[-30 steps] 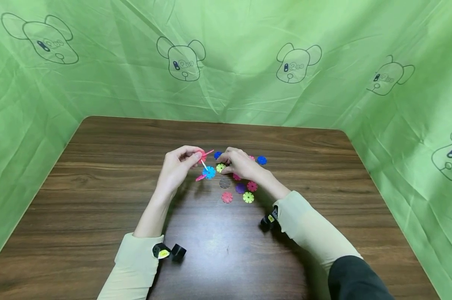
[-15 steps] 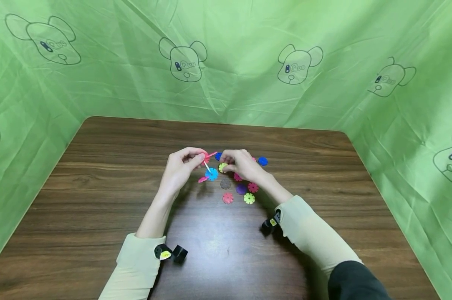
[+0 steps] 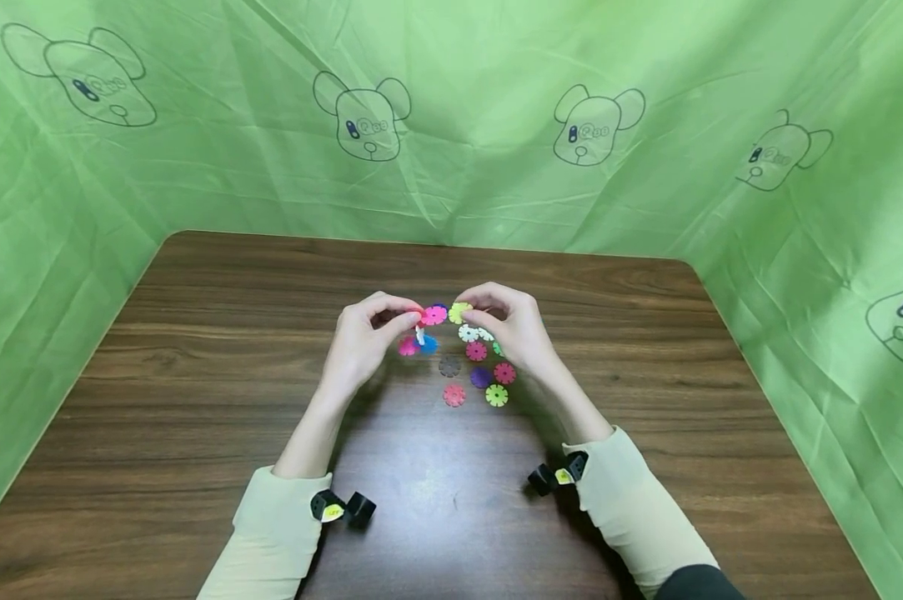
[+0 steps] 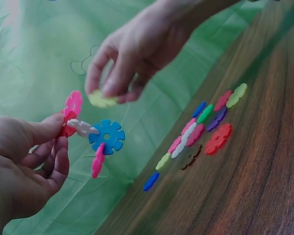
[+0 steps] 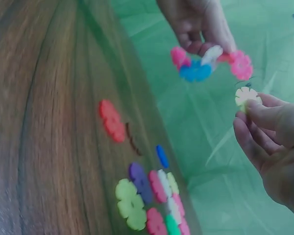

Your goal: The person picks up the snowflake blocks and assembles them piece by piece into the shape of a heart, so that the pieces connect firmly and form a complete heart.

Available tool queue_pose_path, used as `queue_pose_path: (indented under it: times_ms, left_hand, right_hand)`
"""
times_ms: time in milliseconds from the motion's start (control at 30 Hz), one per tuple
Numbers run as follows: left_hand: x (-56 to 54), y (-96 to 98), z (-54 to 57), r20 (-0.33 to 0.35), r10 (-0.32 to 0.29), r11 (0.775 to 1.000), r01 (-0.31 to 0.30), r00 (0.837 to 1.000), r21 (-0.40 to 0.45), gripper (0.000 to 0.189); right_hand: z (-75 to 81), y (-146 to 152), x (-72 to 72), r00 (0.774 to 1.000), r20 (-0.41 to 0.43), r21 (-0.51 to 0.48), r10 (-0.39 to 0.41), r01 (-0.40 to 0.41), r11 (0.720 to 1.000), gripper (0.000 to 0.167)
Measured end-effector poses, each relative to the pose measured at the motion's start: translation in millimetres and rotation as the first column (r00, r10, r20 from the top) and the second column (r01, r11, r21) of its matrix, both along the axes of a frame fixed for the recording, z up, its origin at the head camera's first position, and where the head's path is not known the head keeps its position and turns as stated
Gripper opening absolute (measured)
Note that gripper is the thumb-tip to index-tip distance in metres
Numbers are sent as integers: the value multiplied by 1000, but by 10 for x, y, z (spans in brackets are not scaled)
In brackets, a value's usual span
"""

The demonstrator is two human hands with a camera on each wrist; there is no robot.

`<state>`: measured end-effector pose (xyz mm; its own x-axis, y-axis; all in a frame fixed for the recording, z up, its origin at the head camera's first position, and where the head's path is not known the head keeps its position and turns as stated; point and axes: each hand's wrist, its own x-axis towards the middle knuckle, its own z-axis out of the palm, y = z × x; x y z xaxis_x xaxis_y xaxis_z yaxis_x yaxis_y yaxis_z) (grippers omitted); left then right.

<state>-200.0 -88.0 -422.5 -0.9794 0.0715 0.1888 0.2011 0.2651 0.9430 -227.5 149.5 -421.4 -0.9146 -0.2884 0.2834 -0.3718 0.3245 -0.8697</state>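
Observation:
My left hand [image 3: 361,340] pinches a short chain of notched plastic discs by its red disc [image 4: 69,124]. In the left wrist view a pink disc [image 4: 73,102] sits above the red one. A white disc [image 4: 81,128] links the red disc to a blue disc [image 4: 116,140], and another pink disc [image 4: 98,161] hangs from the blue. Between thumb and fingers, my right hand [image 3: 522,333] holds a loose yellow-green disc [image 5: 246,96]. It is raised close to the chain's pink end, with a small gap between them. Fingers cover part of the red disc.
Several loose discs lie on the wooden table [image 3: 196,375] below the hands: a purple one [image 3: 480,377], a yellow-green one [image 3: 497,396], a coral one [image 3: 454,395], a dark see-through one [image 3: 448,366] and white ones [image 3: 469,333]. Green cloth [image 3: 481,200] hangs around the table.
My right hand has lifted the yellow-green disc off the table, uncovering white discs. The chain in my left hand has turned, so its far pink disc now shows its face.

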Motion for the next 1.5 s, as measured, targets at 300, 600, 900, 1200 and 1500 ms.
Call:
queue_pose_path:
  times_ms: [300, 600, 900, 1200, 1500]
  left_hand:
    - [16, 45, 8, -105, -8, 999, 3, 994, -42, 7]
    - [10, 76, -8, -119, -9, 998, 2, 993, -61, 6]
    - [5, 99, -21, -117, -13, 997, 3, 993, -83, 5]
    - [8, 110, -29, -118, 39, 995, -50, 992, -86, 6]
    - [5, 116, -41, -119, 69, 994, -78, 991, -71, 8]
  right_hand:
    - [96, 33, 132, 994, -84, 36, -67, 70, 997, 16]
    - [85, 46, 176, 988, -122, -7, -92, 92, 996, 14]
    - [48, -8, 189, 992, -81, -25, -93, 92, 995, 14]
    - [27, -53, 192, 995, -23, -90, -102, 99, 991, 11]
    - [10, -112, 178, 993, 5, -111, -120, 120, 987, 9]
